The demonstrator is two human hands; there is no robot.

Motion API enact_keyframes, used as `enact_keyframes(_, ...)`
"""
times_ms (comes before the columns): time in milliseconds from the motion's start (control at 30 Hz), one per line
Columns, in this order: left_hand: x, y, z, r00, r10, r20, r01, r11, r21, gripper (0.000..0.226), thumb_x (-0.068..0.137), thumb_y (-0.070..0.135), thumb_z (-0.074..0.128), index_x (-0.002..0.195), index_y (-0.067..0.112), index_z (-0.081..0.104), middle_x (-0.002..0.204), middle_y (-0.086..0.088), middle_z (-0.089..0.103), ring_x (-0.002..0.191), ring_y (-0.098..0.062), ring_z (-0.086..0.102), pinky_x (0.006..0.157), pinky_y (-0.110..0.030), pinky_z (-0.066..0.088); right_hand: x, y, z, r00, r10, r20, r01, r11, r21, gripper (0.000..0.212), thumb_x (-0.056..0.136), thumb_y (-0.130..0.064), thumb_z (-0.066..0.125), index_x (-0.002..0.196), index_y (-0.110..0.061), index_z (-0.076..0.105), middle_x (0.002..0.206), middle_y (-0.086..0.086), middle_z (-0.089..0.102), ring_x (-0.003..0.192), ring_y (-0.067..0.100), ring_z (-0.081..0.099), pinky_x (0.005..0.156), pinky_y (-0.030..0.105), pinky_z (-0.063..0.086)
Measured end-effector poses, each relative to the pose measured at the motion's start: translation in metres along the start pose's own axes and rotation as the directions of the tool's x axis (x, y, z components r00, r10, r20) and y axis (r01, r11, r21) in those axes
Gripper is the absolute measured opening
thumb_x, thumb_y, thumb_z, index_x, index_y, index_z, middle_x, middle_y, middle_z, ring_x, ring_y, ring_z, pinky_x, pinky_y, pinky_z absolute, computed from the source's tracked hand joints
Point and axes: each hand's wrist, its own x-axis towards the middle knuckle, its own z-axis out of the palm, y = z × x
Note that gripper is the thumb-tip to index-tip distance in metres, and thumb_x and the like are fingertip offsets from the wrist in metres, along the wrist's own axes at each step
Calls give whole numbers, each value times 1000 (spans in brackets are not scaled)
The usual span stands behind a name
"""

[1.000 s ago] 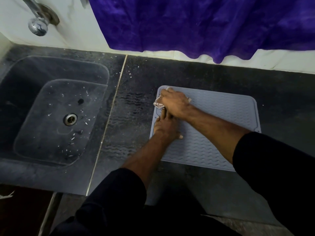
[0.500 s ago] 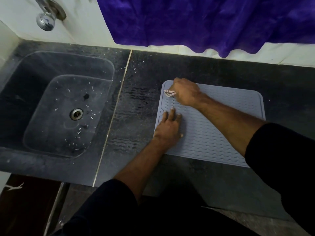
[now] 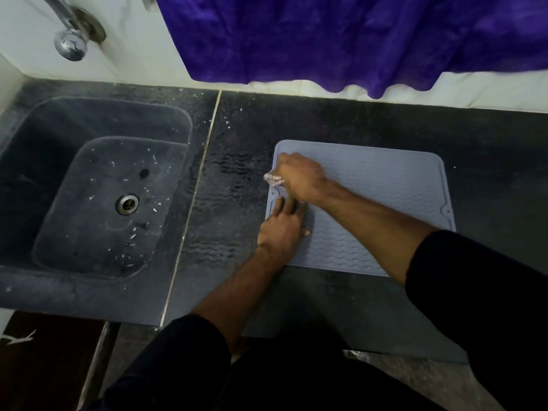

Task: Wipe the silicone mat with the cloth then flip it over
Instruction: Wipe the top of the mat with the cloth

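Observation:
A grey silicone mat with a wavy ribbed surface lies flat on the dark stone counter, right of the sink. My right hand is closed around a small pale cloth, pressing it on the mat's left edge; only a bit of cloth shows past the fingers. My left hand rests flat on the mat just below, fingers spread, pinning its left side.
A dark stone sink with a metal drain and white flecks sits at the left. A chrome tap juts from the wall. A purple curtain hangs behind the counter. The counter's front edge runs below the mat.
My right hand, which went up to the mat's far left corner with the cloth, has come back down the left edge toward my left hand. My left hand stays pressed in place.

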Motion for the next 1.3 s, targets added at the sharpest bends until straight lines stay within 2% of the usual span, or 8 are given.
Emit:
enact_keyframes(67,1,-1,1,999,-36,-11,36,999,-11,69,91,38,61,149,20,29,158,-6,22,147,-27,15,105,-49,40,-8,-11,12,999,-38,3,38,998,-60,32,93,-27,51,115,-5,58,114,16,56,105,34,53,79,39,41)
enact_keyframes(133,6,-2,-3,999,-49,-5,49,999,-10,70,88,39,65,147,19,33,156,-6,27,146,-26,19,103,-49,41,-13,-8,16,999,-32,-15,30,992,-120,26,89,-18,56,111,-6,62,113,14,55,104,33,54,78,39,44)
enact_keyframes(300,6,4,-10,1000,7,27,-9,999,46,76,86,36,68,148,22,28,157,-7,18,143,-33,21,105,-50,39,-3,16,1,979,187,-83,-194,977,-92,38,80,-12,70,117,-9,62,120,11,53,107,31,53,82,40,48)
enact_keyframes(467,10,6,-18,996,-43,74,36,996,85,95,84,42,69,154,20,9,161,-5,-1,142,-33,18,104,-53,40,-10,9,11,992,105,-68,-115,980,-162,34,89,-24,63,119,-9,60,122,11,54,108,30,54,87,39,47)
enact_keyframes(633,11,13,-27,988,-56,142,31,984,175,95,87,41,66,154,13,5,161,-7,-4,142,-36,13,108,-49,35,-11,36,-12,968,250,-8,-248,957,-152,38,85,-15,65,122,-8,56,126,12,53,114,32,54,90,39,46)
enact_keyframes(867,15,18,-33,982,-69,175,42,987,154,100,83,41,71,155,17,5,161,-3,-7,142,-38,13,108,-50,37,-9,15,3,983,182,8,-177,965,-192,38,87,-26,66,123,-16,59,126,10,49,112,31,52,90,42,46)
enact_keyframes(1033,13,20,-32,984,-74,160,39,977,210,98,85,41,69,154,10,6,162,-8,-3,142,-40,13,110,-49,34,-8,43,-13,967,253,17,-244,946,-214,40,84,-18,65,123,-11,56,127,11,51,114,32,53,89,40,47)
enact_keyframes(1300,18,22,-32,979,-95,180,58,978,201,97,83,40,71,153,11,10,161,-9,-1,141,-41,14,109,-50,35,-16,31,-2,986,166,12,-160,965,-209,37,86,-21,64,122,-15,60,126,11,49,113,31,51,88,41,46)
